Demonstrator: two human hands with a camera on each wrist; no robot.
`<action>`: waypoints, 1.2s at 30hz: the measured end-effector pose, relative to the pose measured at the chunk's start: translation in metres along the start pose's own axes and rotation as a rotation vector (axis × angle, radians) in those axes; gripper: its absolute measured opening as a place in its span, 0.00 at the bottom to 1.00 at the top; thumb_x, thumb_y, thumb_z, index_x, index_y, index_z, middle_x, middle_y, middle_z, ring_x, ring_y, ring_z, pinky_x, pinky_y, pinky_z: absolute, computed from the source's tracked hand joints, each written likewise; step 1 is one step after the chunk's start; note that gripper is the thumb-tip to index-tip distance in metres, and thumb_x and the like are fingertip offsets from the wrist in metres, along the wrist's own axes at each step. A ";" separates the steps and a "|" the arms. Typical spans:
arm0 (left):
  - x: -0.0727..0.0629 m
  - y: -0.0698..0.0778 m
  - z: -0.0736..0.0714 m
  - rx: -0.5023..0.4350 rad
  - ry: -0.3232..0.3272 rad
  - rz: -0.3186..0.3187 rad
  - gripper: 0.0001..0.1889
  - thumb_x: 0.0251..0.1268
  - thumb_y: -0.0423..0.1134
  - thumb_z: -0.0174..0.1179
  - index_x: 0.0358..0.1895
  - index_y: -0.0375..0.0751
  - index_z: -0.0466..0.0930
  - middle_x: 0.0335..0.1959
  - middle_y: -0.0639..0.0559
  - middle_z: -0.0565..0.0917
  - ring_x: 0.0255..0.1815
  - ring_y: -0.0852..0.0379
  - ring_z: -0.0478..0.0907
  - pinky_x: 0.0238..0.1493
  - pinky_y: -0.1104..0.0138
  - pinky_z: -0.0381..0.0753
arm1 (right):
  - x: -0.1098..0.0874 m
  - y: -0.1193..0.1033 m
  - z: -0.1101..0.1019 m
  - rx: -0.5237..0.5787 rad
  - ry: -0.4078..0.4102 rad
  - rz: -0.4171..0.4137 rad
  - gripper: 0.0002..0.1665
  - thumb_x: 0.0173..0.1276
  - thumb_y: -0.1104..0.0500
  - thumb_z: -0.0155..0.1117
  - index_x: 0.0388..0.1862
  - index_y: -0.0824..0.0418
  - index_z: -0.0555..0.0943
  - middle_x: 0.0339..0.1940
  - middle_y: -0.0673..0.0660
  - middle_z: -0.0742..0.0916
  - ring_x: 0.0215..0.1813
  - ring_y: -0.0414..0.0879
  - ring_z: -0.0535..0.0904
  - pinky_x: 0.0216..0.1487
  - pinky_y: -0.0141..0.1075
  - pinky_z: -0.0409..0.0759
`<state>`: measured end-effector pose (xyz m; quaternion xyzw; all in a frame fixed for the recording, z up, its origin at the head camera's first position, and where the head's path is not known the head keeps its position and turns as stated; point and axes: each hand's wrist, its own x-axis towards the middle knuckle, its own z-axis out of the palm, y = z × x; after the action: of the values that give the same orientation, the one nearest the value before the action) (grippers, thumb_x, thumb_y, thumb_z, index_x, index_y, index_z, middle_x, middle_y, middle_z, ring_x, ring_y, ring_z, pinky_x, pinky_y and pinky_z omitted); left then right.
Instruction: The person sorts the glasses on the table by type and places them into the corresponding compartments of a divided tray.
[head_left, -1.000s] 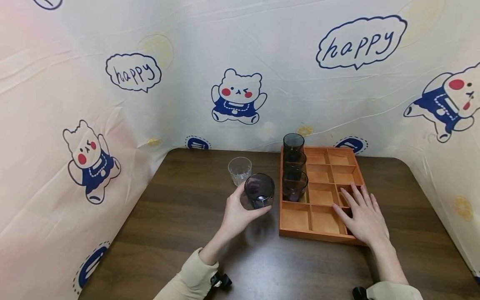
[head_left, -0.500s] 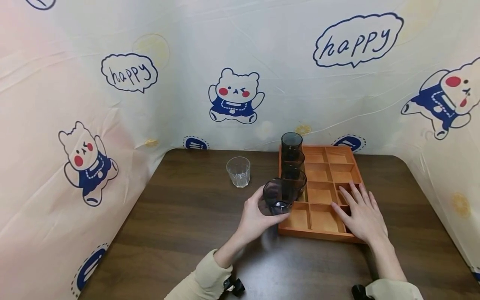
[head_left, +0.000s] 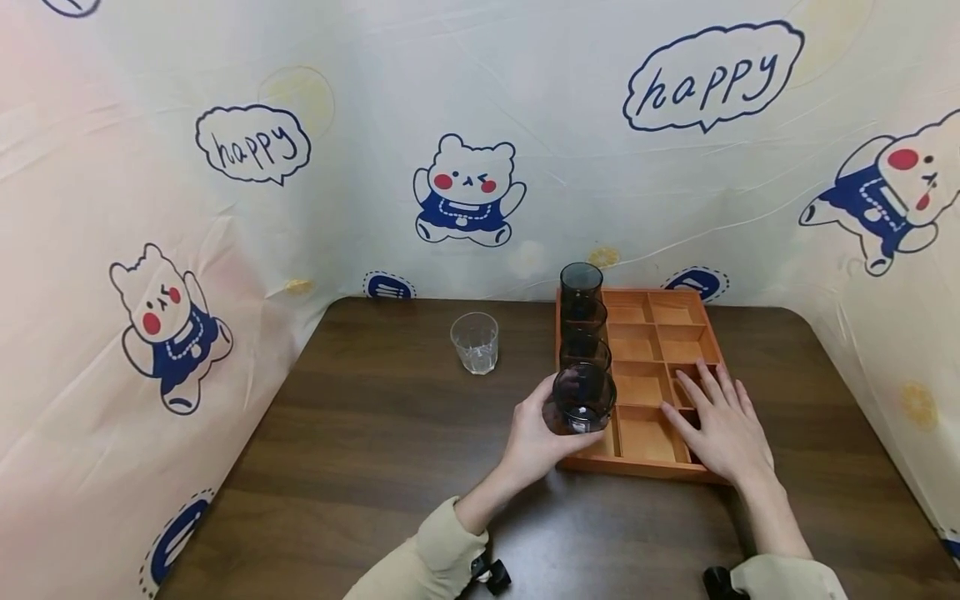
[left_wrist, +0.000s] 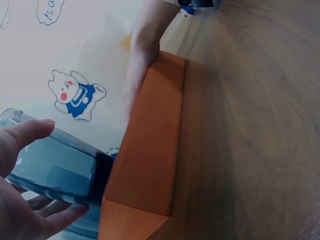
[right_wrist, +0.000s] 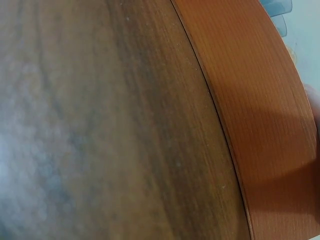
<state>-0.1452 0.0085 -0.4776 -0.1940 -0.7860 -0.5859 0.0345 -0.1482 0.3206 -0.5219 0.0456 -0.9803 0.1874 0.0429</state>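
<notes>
My left hand point(head_left: 536, 437) grips a dark tinted drinking glass point(head_left: 585, 398) over the front left compartment of the wooden divided tray point(head_left: 652, 468). In the left wrist view the thumb and fingers wrap the glass point(left_wrist: 55, 165), its base right at the tray's rim. Behind it, three more dark glasses point(head_left: 582, 283) stand in a row down the tray's left column, partly hidden by one another. My right hand point(head_left: 727, 433) rests with spread fingers on the tray's front right part. The right wrist view shows mostly the tray's side wall point(right_wrist: 260, 110), with a bit of that hand at the edge.
A clear glass point(head_left: 476, 343) stands on the dark wooden table point(head_left: 375, 433), left of the tray. A printed cloth point(head_left: 360, 108) hangs behind and beside the table.
My left hand has carried the dark glass rightward from beside the clear glass to over the tray's front left compartment. The right hand has stayed in place on the tray.
</notes>
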 end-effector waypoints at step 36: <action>-0.005 -0.015 0.021 0.264 0.050 -0.021 0.39 0.48 0.44 0.89 0.67 0.45 0.84 0.57 0.47 0.88 0.60 0.49 0.80 0.64 0.58 0.80 | 0.001 0.003 0.000 -0.002 0.007 -0.013 0.48 0.84 0.31 0.53 0.88 0.61 0.65 0.91 0.73 0.58 0.92 0.74 0.46 0.88 0.72 0.43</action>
<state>-0.1421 0.0231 -0.4986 -0.1651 -0.8573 -0.4821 0.0731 -0.1500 0.3237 -0.5226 0.0513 -0.9800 0.1865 0.0476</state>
